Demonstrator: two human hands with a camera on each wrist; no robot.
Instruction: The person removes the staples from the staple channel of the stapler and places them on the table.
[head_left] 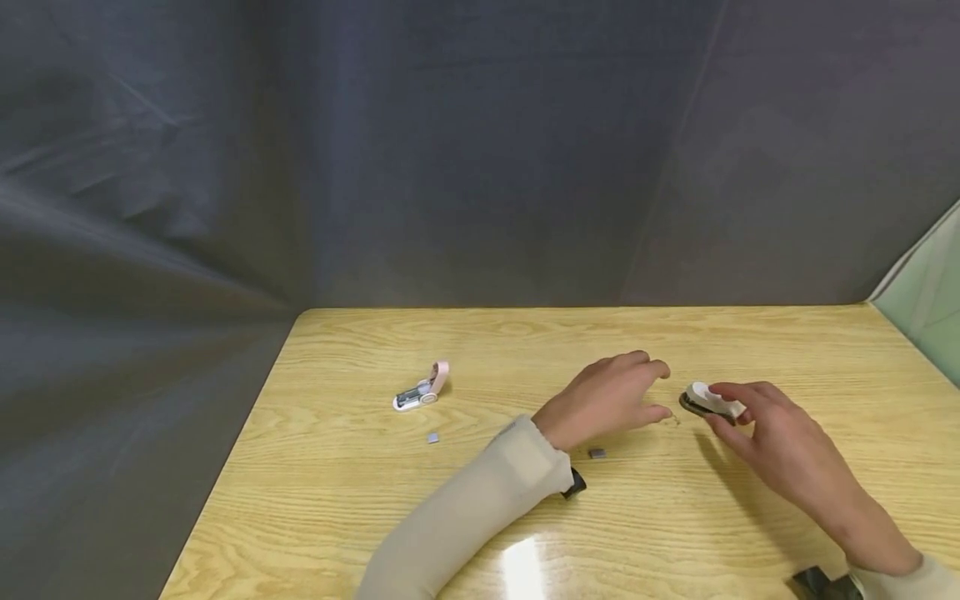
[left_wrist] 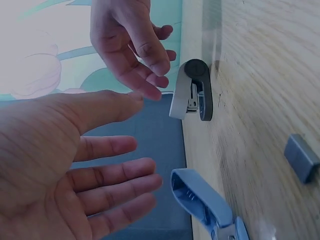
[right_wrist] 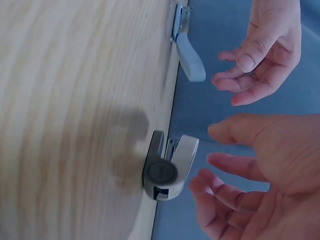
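Note:
A white and dark grey stapler (head_left: 699,400) rests on the table at the right. My right hand (head_left: 795,446) hovers just above it; the right wrist view shows a gap between the loosely bent fingers and the stapler (right_wrist: 167,167). To the left of that stapler my left hand (head_left: 609,398) is held over the table with its fingers extended, holding nothing. Farther left stands a second stapler (head_left: 420,395) with its top arm swung up, pinkish in the head view and bluish in the wrist views.
On the wooden table (head_left: 337,500) lie two small grey blocks that look like staple strips, one (head_left: 432,437) near the raised stapler and another (head_left: 597,453) below my left hand. Tiny bits (head_left: 672,419) lie by the left fingertips. A dark curtain (head_left: 480,158) borders the table's back.

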